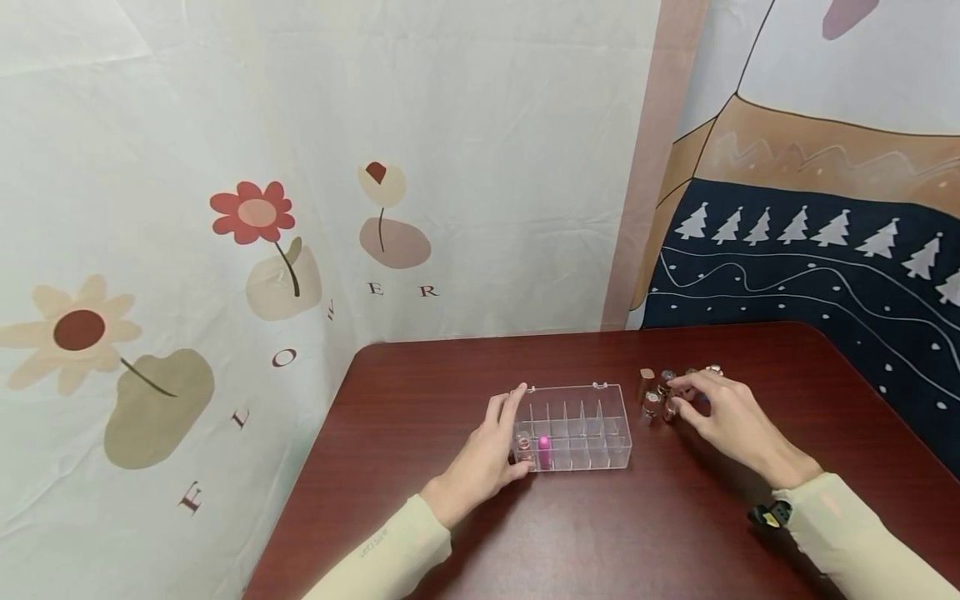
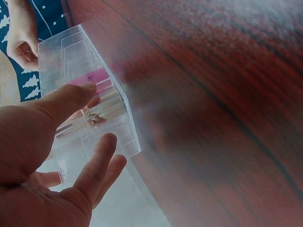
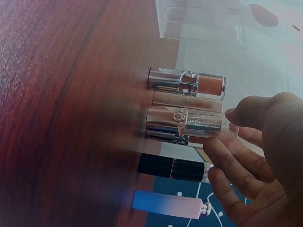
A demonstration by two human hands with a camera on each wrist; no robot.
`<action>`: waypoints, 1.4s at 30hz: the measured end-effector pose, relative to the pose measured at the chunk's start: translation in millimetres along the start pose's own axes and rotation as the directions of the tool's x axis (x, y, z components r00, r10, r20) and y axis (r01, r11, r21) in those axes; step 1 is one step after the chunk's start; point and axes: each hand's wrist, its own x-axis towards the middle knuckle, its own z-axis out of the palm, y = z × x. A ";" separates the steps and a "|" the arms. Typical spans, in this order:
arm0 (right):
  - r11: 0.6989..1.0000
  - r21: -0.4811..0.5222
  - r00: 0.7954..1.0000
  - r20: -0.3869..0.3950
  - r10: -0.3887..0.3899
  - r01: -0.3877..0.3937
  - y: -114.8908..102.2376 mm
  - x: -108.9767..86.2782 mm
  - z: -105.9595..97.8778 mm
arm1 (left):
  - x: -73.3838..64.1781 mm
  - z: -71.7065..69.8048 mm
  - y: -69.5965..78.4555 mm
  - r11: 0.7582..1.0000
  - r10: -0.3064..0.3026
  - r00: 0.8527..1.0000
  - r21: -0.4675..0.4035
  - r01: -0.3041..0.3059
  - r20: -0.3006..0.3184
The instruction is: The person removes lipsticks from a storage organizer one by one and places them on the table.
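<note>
A clear divided box (image 1: 626, 450) stands on the table, with rows of small compartments. My left hand (image 1: 483, 446) holds its left end, thumb at the front corner and fingers along the side toward the back. In its front row at the left stand a pink lipstick tube (image 1: 543, 452) and a brownish clear-capped lipstick (image 1: 524, 450). To the right of the box my right hand (image 1: 731, 417) pinches the clear cap of a lipstick (image 3: 163, 117) between thumb and fingers. This lipstick stands upright among others; whether its base touches the table is unclear.
Close around the right hand stand a silver lipstick with clear cap (image 3: 163, 80), a rose-gold tube (image 3: 165, 99), a black tube (image 3: 156, 165) and a blue-to-pink tube (image 3: 165, 203). The dark red table (image 1: 570, 542) meets patterned cloth hangings (image 1: 487, 167) behind.
</note>
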 end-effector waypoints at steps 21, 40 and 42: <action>1.000 0.000 1.000 0.009 -0.006 0.006 4.1 -0.8 4.1 | -0.9 0.3 0.6 1.000 -0.008 1.000 -0.006 0.008 0.003; 1.000 -0.007 1.000 -0.020 0.002 -0.003 0.1 -1.7 -1.9 | -0.8 0.8 -0.1 1.000 0.005 1.000 -0.007 -0.005 0.000; 1.000 -0.009 0.999 -0.036 -0.012 0.012 -0.9 -1.0 -2.0 | -0.4 0.5 -0.2 1.000 0.006 1.000 -0.004 -0.006 0.000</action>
